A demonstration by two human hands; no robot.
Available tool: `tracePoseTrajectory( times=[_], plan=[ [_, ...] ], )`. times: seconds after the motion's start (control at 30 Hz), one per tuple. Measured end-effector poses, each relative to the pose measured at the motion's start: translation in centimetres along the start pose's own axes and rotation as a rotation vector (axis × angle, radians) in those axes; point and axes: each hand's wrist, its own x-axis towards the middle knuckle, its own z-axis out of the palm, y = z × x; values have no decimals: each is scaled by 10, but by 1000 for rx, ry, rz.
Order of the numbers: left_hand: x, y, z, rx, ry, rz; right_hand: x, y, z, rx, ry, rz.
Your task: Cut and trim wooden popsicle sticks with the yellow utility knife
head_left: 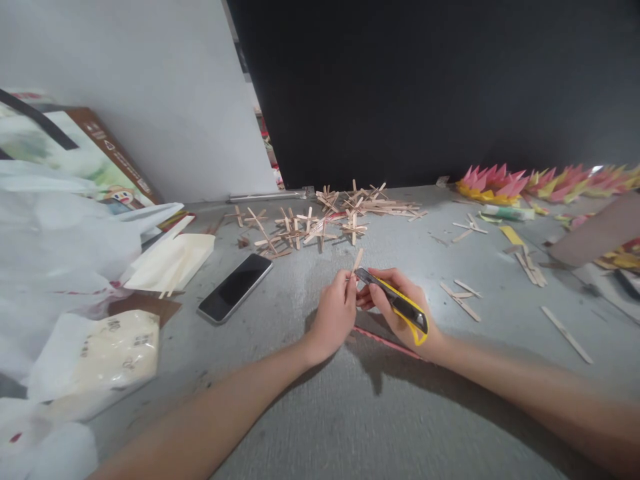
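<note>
Between the fingers of my left hand (334, 312) a wooden craft stick (359, 258) points up and away, its lower part hidden by the fingers. My right hand (403, 300) is wrapped round a yellow and black utility knife (400, 303), whose front end meets the stick at my left fingertips. Whether the blade is out is too small to tell. On the grey table (280, 413) under my right wrist lies a thin pink-red strip (387, 341). Beyond my hands stand several crossed stick pieces (300, 223) in a cluster.
A phone (235, 288) lies left of my hands, near a pale paper tray (183, 263), a wrapped packet (117, 347) and white plastic bags (60, 233). Loose sticks (460, 301), a glue stick (506, 213) and pink-yellow paper flowers (493, 183) lie right. A black panel (425, 87) rises behind.
</note>
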Motion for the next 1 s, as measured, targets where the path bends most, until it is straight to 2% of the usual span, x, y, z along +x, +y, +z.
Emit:
tracePoseTrajectory(
  times=[0.07, 0.23, 0.33, 0.53, 0.7, 0.87, 1.0],
  plan=[
    [0, -1, 1, -41, -5, -10, -1, 1, 0, 9, -7, -5],
    [6, -6, 1, -394, -126, -140, 3, 6, -3, -29, 2, -10],
    [9, -7, 1, -502, -162, -202, 4, 7, -5, -70, -21, -1],
    [5, -8, 0, -365, -132, -180, 1, 9, -6, -315, -25, -95],
    [4, -5, -1, -356, -147, -166, 0, 15, -5, -483, -32, -199],
    [4, -4, -1, -320, -145, -150, 2, 6, -7, -470, -43, -169],
    [4, -3, -2, -287, -143, -133, 6, 3, -8, -269, -29, -62]
  ],
)
